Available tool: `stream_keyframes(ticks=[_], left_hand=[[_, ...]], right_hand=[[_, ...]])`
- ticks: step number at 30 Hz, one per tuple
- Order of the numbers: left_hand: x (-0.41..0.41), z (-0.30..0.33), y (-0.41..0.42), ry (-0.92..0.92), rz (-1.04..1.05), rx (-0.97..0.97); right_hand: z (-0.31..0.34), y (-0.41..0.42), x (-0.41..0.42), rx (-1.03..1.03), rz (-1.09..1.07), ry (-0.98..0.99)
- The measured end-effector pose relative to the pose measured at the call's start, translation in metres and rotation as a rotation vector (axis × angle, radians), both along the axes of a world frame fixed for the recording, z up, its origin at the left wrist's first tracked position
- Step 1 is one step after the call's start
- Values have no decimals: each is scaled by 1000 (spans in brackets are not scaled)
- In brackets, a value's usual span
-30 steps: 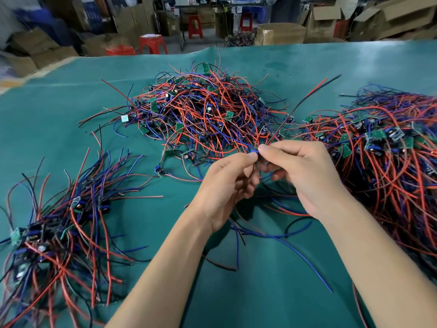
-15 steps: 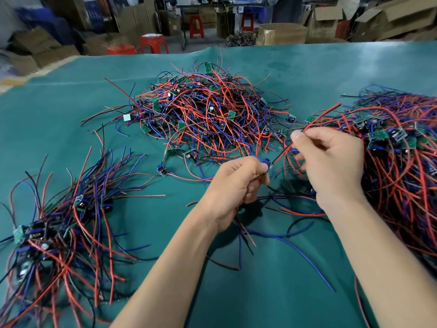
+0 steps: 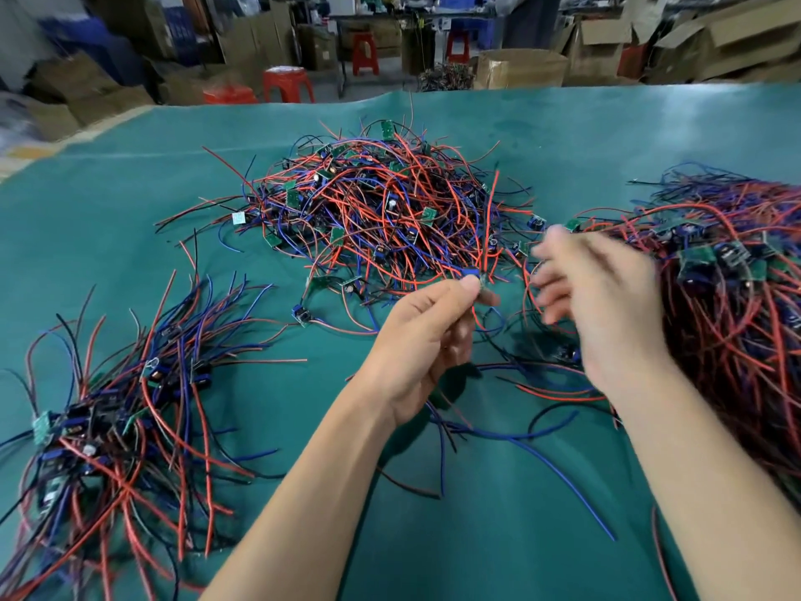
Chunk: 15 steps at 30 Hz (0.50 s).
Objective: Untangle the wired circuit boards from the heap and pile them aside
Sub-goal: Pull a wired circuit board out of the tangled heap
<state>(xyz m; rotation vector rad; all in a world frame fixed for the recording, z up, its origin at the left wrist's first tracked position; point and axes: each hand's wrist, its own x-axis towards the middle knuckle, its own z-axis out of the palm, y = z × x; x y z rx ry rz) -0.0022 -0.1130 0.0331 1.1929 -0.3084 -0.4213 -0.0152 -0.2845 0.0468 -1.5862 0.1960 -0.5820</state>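
Observation:
A tangled heap of wired circuit boards (image 3: 381,210) with red, blue and black wires lies at the table's middle back. Another big heap (image 3: 737,288) spreads on the right. A sorted pile (image 3: 108,405) with wires fanned out lies at the front left. My left hand (image 3: 424,340) pinches a small blue circuit board (image 3: 472,280) between thumb and fingers; its wires trail below the hand. My right hand (image 3: 602,305) is blurred, fingers spread, just right of the board, holding nothing that I can see.
The green table mat (image 3: 498,535) covers the whole work surface. A loose blue wire (image 3: 563,474) and black strands lie between my forearms. Cardboard boxes (image 3: 520,67) and red stools (image 3: 288,82) stand beyond the far edge.
My right hand has let go of the red wire it was pulling up and now hovers with spread fingers. My left hand still pinches the board, lifted slightly.

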Motion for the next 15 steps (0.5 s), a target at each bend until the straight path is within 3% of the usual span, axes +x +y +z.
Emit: stream_keyframes(ticks=[2,4,7,11,15], left_hand=[[-2,-2,0,-38,-42,50],[-3,-3,1,-51,-74,60],[-3,-2,4,-53,-119,39],[-1,-4,4,9,-114,82],[1,-5,5,0,-113,84]], right_hand=[[-5,15,-3,-131,235,94],[-7,19,-5,-162,320,93],[-4,11,-6,-113,331,52],[-5,14,-6,-198,323,5],[0,13,-4,-249,161,-78]])
